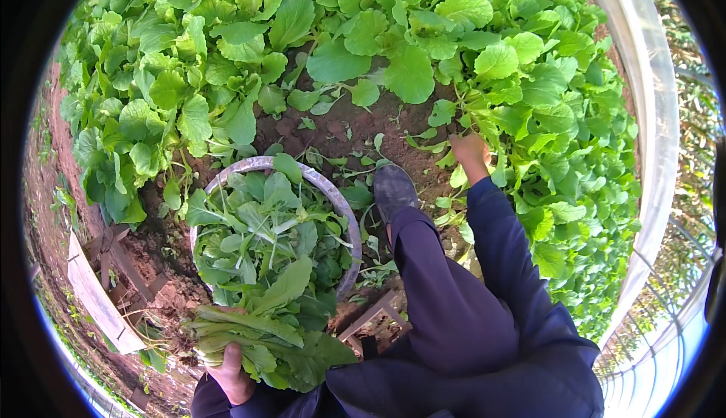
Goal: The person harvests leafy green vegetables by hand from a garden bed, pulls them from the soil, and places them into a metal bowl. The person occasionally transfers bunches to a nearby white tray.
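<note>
A bunch of leafy greens (266,333) is gripped in my left hand (232,375), at the lower left. Its pale stems and soil-covered roots point left, and its broad leaves spread right over the near rim of a round tub (353,231). Loose greens (266,225) heap up inside the tub. My right hand (471,154) is closed around stems low in the leafy green plants (499,106) on the right, close to the soil. Leaves partly hide its fingertips.
Dense greens (244,10) grow ahead and to both sides. My shoe (395,188) rests on soil (340,126) strewn with fallen leaves, right of the tub. A wooden stool (105,299) stands at left; wooden pieces (368,316) show beside my leg. Plastic sheeting (661,106) borders the right.
</note>
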Demonstrator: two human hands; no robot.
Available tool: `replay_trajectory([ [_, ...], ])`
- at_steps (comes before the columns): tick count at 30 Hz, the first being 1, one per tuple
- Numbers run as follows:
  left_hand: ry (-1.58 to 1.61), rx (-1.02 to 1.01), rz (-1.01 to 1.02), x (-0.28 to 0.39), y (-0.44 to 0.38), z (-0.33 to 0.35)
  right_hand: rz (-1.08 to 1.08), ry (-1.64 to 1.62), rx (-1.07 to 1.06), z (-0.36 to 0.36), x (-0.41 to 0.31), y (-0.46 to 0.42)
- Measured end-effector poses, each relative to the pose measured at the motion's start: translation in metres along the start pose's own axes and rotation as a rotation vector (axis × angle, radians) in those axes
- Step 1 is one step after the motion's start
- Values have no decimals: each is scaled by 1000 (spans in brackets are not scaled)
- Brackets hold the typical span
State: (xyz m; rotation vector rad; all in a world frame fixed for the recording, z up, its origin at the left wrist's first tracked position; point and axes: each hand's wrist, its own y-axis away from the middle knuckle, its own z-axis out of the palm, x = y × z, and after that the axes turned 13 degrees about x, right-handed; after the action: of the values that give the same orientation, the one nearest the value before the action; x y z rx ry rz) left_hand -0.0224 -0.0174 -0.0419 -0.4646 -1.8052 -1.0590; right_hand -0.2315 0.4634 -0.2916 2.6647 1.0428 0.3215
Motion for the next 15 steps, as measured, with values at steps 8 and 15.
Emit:
replay_trajectory([
  [8,-29,-83,-41,9,-3,13,-21,-550,-262,21,43,-23],
  [15,40,-85,-112,10,7,18,-103,-748,-657,-48,-13,58],
])
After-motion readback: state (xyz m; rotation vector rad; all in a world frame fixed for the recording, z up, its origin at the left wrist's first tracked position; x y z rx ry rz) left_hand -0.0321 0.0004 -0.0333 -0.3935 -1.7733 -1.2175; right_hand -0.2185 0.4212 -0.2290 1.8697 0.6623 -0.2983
